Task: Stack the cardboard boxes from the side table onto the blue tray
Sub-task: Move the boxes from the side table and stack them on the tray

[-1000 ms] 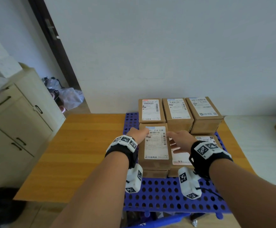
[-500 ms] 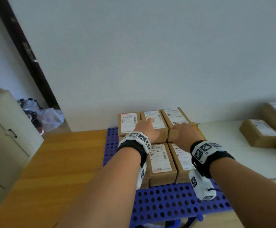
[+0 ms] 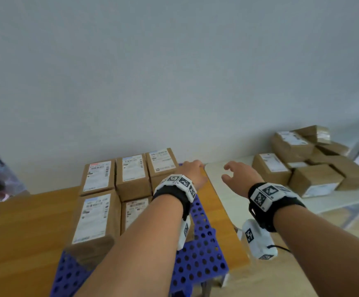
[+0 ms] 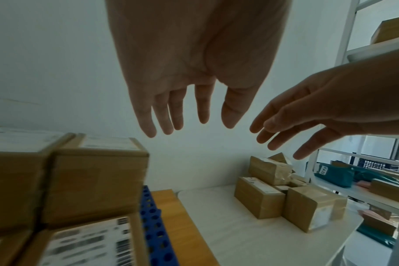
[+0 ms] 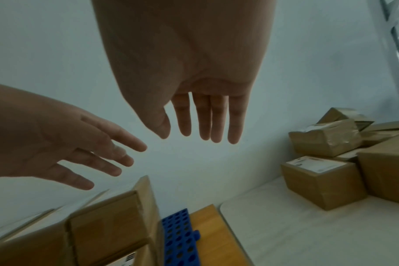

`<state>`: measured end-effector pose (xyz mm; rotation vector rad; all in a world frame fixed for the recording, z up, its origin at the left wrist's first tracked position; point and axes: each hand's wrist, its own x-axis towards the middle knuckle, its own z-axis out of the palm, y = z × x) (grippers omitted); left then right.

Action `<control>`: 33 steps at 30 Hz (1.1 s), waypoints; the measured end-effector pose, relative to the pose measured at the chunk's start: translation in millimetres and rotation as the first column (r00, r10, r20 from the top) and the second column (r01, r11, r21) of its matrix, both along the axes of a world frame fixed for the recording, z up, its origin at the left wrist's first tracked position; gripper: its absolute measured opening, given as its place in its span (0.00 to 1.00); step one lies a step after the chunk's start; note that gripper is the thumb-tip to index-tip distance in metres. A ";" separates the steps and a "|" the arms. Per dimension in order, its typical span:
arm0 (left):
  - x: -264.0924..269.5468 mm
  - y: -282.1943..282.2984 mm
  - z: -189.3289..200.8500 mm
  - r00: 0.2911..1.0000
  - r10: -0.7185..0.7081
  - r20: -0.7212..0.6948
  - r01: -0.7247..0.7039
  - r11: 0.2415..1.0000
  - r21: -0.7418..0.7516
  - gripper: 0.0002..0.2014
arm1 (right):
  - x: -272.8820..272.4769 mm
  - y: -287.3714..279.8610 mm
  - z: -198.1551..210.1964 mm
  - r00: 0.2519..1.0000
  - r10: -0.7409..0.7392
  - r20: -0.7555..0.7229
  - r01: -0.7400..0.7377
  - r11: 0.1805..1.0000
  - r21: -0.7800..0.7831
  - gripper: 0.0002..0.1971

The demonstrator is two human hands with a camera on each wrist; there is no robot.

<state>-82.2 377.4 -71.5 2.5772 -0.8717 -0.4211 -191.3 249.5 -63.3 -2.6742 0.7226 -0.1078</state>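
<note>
Several brown cardboard boxes (image 3: 131,174) with white labels stand in rows on the perforated blue tray (image 3: 197,243). More boxes (image 3: 315,181) lie piled on the white side table (image 3: 223,196) to the right. My left hand (image 3: 193,170) hovers over the tray's right edge with straight fingers and holds nothing, as the left wrist view shows (image 4: 194,124). My right hand (image 3: 232,174) is out over the side table, fingers spread and empty (image 5: 198,133), short of the nearest labelled box (image 3: 270,168). Neither hand touches a box.
The tray sits on a wooden table (image 3: 24,221) against a pale wall. A white metal shelf rack (image 4: 349,36) stands behind the side table, with teal packages (image 4: 335,174) and more boxes on it.
Both hands have left the boxes on the tray and swung right toward the side table. The head view has turned right, bringing the pile of boxes into sight.
</note>
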 end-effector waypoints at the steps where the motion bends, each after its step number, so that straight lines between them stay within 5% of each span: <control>1: -5.8 -15.0 -0.9 1.000 0.001 0.000 -0.001 1.000 0.003 0.26 | -7.4 -13.9 0.1 1.000 -0.006 0.000 0.006 1.000 -0.003 0.21; 19: -87.7 -193.8 -39.9 0.993 -0.062 -0.102 0.065 0.998 0.021 0.27 | -109.2 -179.3 -24.0 0.986 -0.142 -0.082 0.152 0.980 0.131 0.19; 24: -83.3 -235.3 -50.9 0.990 -0.085 -0.114 0.090 0.995 0.032 0.27 | -107.3 -216.6 -36.9 0.976 -0.179 -0.121 0.195 0.971 0.140 0.20; 29: -59.3 -283.8 -62.3 0.986 -0.090 -0.138 0.093 0.996 0.015 0.27 | -81.7 -266.8 -50.5 0.975 -0.178 -0.134 0.193 0.975 0.109 0.04; 33: -27.2 -325.7 -77.7 0.984 -0.073 -0.164 0.077 0.997 0.019 0.27 | -46.6 -307.8 -66.2 0.977 -0.166 -0.136 0.183 0.976 0.119 0.10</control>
